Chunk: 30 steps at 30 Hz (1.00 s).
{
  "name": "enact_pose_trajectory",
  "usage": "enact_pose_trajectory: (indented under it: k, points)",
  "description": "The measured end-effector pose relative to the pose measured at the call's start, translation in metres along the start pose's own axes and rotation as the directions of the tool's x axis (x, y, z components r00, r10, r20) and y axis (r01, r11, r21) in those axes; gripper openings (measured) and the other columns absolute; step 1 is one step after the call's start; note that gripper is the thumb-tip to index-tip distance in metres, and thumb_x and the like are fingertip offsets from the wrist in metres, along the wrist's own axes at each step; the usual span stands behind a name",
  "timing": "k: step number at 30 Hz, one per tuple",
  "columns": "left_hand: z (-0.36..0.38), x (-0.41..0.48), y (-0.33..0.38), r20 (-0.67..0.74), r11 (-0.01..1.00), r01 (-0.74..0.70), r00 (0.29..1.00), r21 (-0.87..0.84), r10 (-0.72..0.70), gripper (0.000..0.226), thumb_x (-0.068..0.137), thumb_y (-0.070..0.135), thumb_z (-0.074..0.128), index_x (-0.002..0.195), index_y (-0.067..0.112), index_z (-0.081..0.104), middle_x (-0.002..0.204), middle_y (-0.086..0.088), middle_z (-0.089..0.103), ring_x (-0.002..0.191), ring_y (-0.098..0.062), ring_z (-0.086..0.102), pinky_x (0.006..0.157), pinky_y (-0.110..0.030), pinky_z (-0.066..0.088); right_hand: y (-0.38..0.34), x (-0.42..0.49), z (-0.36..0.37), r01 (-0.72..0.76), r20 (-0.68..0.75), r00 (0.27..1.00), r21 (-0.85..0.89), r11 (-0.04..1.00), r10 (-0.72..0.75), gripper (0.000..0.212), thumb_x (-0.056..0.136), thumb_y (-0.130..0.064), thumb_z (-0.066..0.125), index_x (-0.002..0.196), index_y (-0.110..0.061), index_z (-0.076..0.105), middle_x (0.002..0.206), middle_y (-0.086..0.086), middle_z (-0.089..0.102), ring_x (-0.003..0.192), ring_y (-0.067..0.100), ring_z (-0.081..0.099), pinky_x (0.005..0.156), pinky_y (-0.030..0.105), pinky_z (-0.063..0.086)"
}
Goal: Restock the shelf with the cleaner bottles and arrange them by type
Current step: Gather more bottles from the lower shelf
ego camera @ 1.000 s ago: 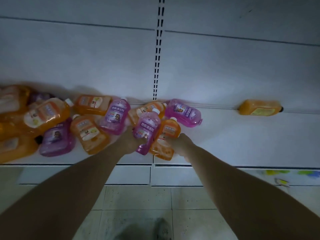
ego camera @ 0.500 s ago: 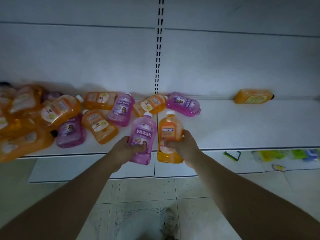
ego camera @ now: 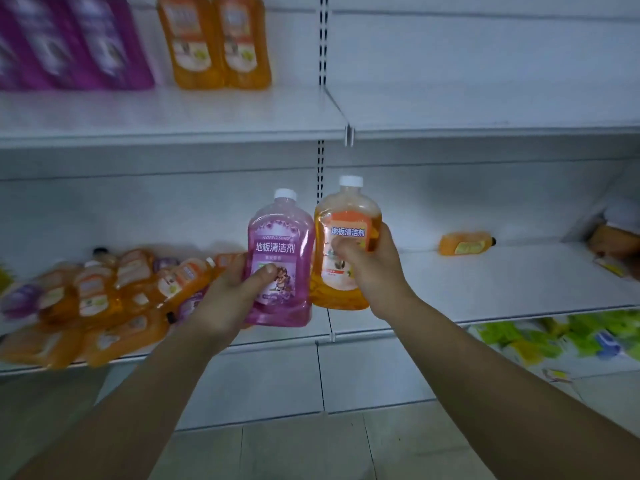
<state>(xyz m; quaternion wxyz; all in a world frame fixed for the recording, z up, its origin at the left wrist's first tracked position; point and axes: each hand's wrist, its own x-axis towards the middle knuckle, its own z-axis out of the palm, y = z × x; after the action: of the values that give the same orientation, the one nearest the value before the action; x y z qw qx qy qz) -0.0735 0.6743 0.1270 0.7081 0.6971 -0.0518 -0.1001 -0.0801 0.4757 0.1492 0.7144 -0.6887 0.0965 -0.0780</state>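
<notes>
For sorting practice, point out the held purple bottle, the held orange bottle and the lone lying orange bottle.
Purple cleaner bottle [ego camera: 275,247]: head view, label.
Held orange cleaner bottle [ego camera: 346,231]: head view, label.
Lying orange bottle [ego camera: 464,242]: head view, body.

On the upper shelf [ego camera: 173,112], the upper purple bottles [ego camera: 69,43] at far left are smeared and cut by the top and left edges. The upper orange bottles [ego camera: 214,43] beside them lose their caps past the top edge. The heap of bottles [ego camera: 104,299] at the left of the lower shelf [ego camera: 485,285] is a blur, its labels unreadable. The left hand [ego camera: 235,292] hides the lower left side of the purple bottle [ego camera: 280,237], and the right hand [ego camera: 374,271] covers part of the label on the orange bottle [ego camera: 346,216]. At the right edge an orange thing [ego camera: 616,240] is cut off, and the green packs [ego camera: 554,341] below it are too blurred to name.
</notes>
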Motion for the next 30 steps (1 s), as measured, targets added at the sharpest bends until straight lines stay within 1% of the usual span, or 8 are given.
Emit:
enact_pose_trajectory:
  k: [6,10,12,15,17,21,27,30]
  points:
    - [0.000,-0.020,0.076,-0.071,0.985,-0.164,0.985,-0.059,0.160,0.016,0.091,0.019,0.060,0.106,0.023,0.062,0.089,-0.004,0.075,0.081,-0.025,0.072,0.080,-0.044,0.053,-0.074,-0.020,0.014,0.219,-0.029,0.976,0.094,0.971,-0.217,0.043,0.080,-0.017,0.073,0.117,-0.024,0.052,0.103,0.000,0.068,0.089,0.017,0.070,0.072,0.035,0.059]
    - [-0.002,-0.034,0.115,-0.059,0.947,-0.317,0.945,0.056,0.320,0.035,0.084,0.032,0.069,0.116,0.022,0.061,0.099,-0.002,0.074,0.088,-0.021,0.072,0.080,-0.039,0.054,-0.110,-0.028,0.024,0.320,-0.008,0.947,0.095,0.943,-0.321,0.040,0.080,-0.020,0.074,0.113,-0.025,0.053,0.099,-0.002,0.069,0.085,0.014,0.071,0.074,0.035,0.059]
    - [-0.007,-0.038,0.129,-0.088,0.934,-0.352,0.930,0.062,0.356,0.039,0.079,0.034,0.070,0.115,0.023,0.061,0.099,-0.001,0.074,0.089,-0.021,0.072,0.080,-0.039,0.055,-0.125,-0.030,0.029,0.350,0.016,0.935,0.114,0.930,-0.354,0.036,0.081,-0.020,0.073,0.109,-0.029,0.052,0.095,-0.006,0.068,0.078,0.008,0.070,0.064,0.027,0.058]
    - [-0.017,-0.040,0.147,-0.144,0.919,-0.387,0.908,0.070,0.393,0.045,0.079,0.033,0.071,0.120,0.019,0.058,0.103,-0.004,0.073,0.091,-0.024,0.071,0.079,-0.039,0.056,-0.146,-0.031,0.039,0.384,0.043,0.920,0.106,0.917,-0.390,0.037,0.082,-0.021,0.072,0.111,-0.028,0.051,0.096,-0.008,0.067,0.075,0.004,0.069,0.056,0.020,0.054]
    - [-0.025,-0.041,0.156,-0.179,0.906,-0.411,0.888,0.097,0.423,0.041,0.086,0.026,0.068,0.124,0.018,0.055,0.106,-0.004,0.071,0.091,-0.022,0.071,0.077,-0.037,0.056,-0.156,-0.030,0.048,0.399,0.053,0.913,0.095,0.912,-0.404,0.040,0.082,-0.021,0.073,0.115,-0.025,0.052,0.099,-0.006,0.067,0.082,0.009,0.069,0.062,0.024,0.056]
    - [-0.040,-0.039,0.168,-0.255,0.889,-0.434,0.852,0.146,0.458,0.046,0.084,0.027,0.070,0.125,0.022,0.051,0.108,0.001,0.069,0.095,-0.019,0.069,0.078,-0.035,0.055,-0.168,-0.021,0.059,0.398,0.079,0.911,0.098,0.912,-0.406,0.037,0.081,-0.022,0.073,0.112,-0.025,0.053,0.100,-0.005,0.068,0.085,0.011,0.069,0.065,0.026,0.055]
    - [-0.060,-0.007,0.188,-0.314,0.879,-0.419,0.823,0.229,0.474,0.059,0.082,0.028,0.073,0.132,0.025,0.042,0.110,0.003,0.067,0.101,-0.020,0.066,0.091,-0.045,0.051,-0.177,0.010,0.061,0.386,0.085,0.916,0.089,0.918,-0.393,0.040,0.081,-0.023,0.074,0.116,-0.025,0.053,0.103,-0.005,0.067,0.086,0.012,0.068,0.066,0.027,0.055]
    - [-0.067,0.015,0.196,-0.320,0.873,-0.411,0.817,0.262,0.480,0.060,0.082,0.026,0.073,0.132,0.025,0.039,0.108,0.005,0.066,0.100,-0.017,0.065,0.089,-0.042,0.050,-0.182,0.034,0.060,0.417,0.087,0.903,0.065,0.906,-0.422,0.046,0.079,-0.022,0.075,0.118,-0.024,0.051,0.102,-0.006,0.065,0.089,0.012,0.067,0.071,0.030,0.057]
